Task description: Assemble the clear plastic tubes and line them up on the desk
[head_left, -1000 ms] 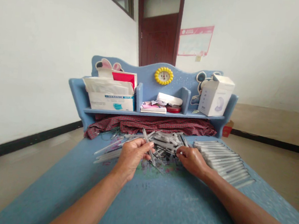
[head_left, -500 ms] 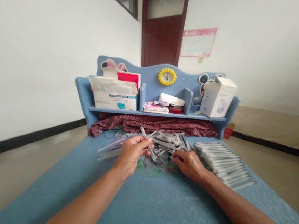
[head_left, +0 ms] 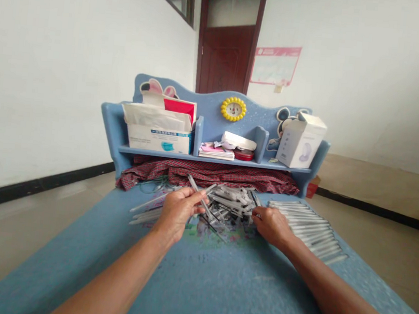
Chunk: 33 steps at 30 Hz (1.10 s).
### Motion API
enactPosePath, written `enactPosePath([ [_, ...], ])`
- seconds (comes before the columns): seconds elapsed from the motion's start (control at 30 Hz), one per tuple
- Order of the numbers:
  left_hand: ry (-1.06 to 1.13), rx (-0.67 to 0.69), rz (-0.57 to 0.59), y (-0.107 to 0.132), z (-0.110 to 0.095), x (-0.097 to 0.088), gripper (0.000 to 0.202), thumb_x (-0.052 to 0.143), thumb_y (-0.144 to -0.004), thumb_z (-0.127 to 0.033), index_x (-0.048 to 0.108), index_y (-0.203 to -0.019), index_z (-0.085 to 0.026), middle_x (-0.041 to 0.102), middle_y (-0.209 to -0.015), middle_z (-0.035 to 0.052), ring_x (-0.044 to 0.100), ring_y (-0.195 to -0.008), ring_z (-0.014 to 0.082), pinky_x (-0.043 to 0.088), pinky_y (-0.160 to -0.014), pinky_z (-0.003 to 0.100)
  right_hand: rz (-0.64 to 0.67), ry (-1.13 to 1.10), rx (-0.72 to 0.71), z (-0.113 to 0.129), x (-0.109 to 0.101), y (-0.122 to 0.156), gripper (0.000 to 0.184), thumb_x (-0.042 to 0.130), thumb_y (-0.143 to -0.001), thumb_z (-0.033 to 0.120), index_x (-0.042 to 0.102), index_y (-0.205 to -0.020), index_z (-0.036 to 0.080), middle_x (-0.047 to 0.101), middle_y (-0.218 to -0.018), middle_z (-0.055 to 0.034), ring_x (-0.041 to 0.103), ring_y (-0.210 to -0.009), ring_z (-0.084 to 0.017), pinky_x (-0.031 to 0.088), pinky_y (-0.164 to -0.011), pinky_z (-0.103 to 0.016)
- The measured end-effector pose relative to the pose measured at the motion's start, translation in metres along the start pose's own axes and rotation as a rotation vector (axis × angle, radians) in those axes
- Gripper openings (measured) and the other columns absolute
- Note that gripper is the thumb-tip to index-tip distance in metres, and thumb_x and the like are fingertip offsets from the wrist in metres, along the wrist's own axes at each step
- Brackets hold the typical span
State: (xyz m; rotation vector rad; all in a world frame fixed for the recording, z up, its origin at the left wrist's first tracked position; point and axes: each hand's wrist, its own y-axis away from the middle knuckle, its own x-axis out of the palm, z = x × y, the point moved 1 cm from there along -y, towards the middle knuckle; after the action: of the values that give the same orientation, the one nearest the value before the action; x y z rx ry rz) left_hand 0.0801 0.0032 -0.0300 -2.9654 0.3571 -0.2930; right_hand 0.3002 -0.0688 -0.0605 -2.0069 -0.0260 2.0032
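My left hand (head_left: pixel 178 212) pinches a clear pen barrel (head_left: pixel 197 193) between thumb and fingers, tilted with its upper end pointing away to the left. Beyond it lies a loose pile of clear and black pen parts (head_left: pixel 231 198). At the pile's right edge is my right hand (head_left: pixel 271 226), its fingers curled together; whatever they hold is hidden. Right of this hand, a neat layer of clear pen barrels (head_left: pixel 310 228) lies side by side, partly covered by the hand and forearm. Several more barrels (head_left: pixel 148 215) rest left of my left hand.
The blue desk (head_left: pixel 205 280) has a raised shelf (head_left: pixel 194 158) at its back. On it stand a mask box (head_left: pixel 159 140), some booklets (head_left: pixel 215 152), a red tin (head_left: pixel 244 155) and a white box (head_left: pixel 302 141). Checked cloth (head_left: pixel 207 175) lies bunched underneath.
My right hand has moved right, away from the pile and closer to the lined-up barrels. My left hand keeps its hold on the pen barrel. The view has shifted slightly.
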Motion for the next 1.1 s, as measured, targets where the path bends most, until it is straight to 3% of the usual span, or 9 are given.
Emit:
enactPosePath([
  [0.1,-0.024,-0.001,0.016,0.001,0.001,0.000,0.022,0.068,-0.064,-0.030,0.060,-0.067,-0.009,0.063,-0.066,0.0054,0.057,-0.059,0.0122,0.047,-0.050,0.021,0.014,0.062,-0.041,0.003,-0.001,0.003,0.034,0.037,-0.084,0.017,0.062,-0.104,0.027,0.069,-0.078,-0.0098,0.065,-0.076,-0.023,0.040,-0.060,-0.027],
  [0.2,-0.028,-0.003,0.033,0.001,0.003,0.001,0.021,0.067,-0.065,-0.029,0.061,-0.068,-0.009,0.063,-0.067,0.0064,0.058,-0.061,0.0129,0.047,-0.050,0.021,0.030,0.119,-0.102,0.005,-0.003,0.005,0.037,0.036,-0.083,0.012,0.063,-0.102,0.026,0.069,-0.078,-0.0109,0.065,-0.075,-0.025,0.042,-0.061,-0.029],
  [0.37,0.008,-0.037,0.058,0.003,0.004,0.003,0.019,0.067,-0.067,-0.026,0.062,-0.070,-0.008,0.064,-0.068,0.0072,0.058,-0.061,0.0128,0.048,-0.051,0.020,0.044,0.164,-0.204,0.005,-0.003,0.005,0.028,0.038,-0.083,0.013,0.063,-0.095,0.020,0.068,-0.083,-0.0114,0.065,-0.076,-0.025,0.042,-0.060,-0.029],
  [0.57,0.072,-0.064,0.103,0.006,0.004,0.006,0.014,0.066,-0.068,-0.021,0.061,-0.072,-0.008,0.064,-0.071,0.0073,0.059,-0.062,0.0121,0.050,-0.052,0.020,-0.012,0.109,-0.347,0.010,-0.006,0.010,0.021,0.039,-0.086,0.018,0.059,-0.087,0.016,0.064,-0.089,-0.0093,0.062,-0.075,-0.019,0.039,-0.060,-0.024],
  [0.67,0.098,-0.062,0.118,0.009,0.005,0.008,0.012,0.065,-0.070,-0.019,0.061,-0.074,-0.008,0.064,-0.072,0.0076,0.060,-0.064,0.0125,0.050,-0.053,0.020,-0.099,-0.125,-0.451,0.017,-0.008,0.016,0.015,0.042,-0.084,0.020,0.056,-0.083,0.015,0.062,-0.081,-0.0060,0.059,-0.070,-0.015,0.037,-0.059,-0.022],
  [0.73,0.111,-0.062,0.112,0.011,0.005,0.010,0.011,0.064,-0.071,-0.017,0.061,-0.075,-0.008,0.065,-0.073,0.0078,0.060,-0.065,0.0129,0.051,-0.053,0.021,-0.091,-0.341,-0.459,0.021,-0.007,0.019,0.011,0.044,-0.082,0.019,0.055,-0.080,0.016,0.059,-0.068,-0.0016,0.054,-0.060,-0.012,0.035,-0.055,-0.021],
  [0.93,0.121,-0.055,0.130,0.015,0.004,0.014,0.010,0.063,-0.072,-0.018,0.061,-0.076,-0.009,0.065,-0.076,0.0080,0.060,-0.069,0.0138,0.051,-0.055,0.021,0.204,-1.059,-0.291,0.034,0.002,0.023,0.008,0.053,-0.075,0.023,0.048,-0.071,0.017,0.048,-0.053,0.0054,0.046,-0.044,-0.007,0.036,-0.043,-0.018],
  [1.1,0.097,-0.060,0.141,0.018,0.003,0.018,0.011,0.064,-0.072,-0.019,0.062,-0.075,-0.009,0.064,-0.073,0.0066,0.060,-0.069,0.0137,0.051,-0.056,0.021,0.305,-1.286,-0.162,0.041,0.002,0.024,0.010,0.056,-0.070,0.023,0.048,-0.071,0.016,0.052,-0.056,0.0048,0.047,-0.038,-0.006,0.034,-0.036,-0.016],
])
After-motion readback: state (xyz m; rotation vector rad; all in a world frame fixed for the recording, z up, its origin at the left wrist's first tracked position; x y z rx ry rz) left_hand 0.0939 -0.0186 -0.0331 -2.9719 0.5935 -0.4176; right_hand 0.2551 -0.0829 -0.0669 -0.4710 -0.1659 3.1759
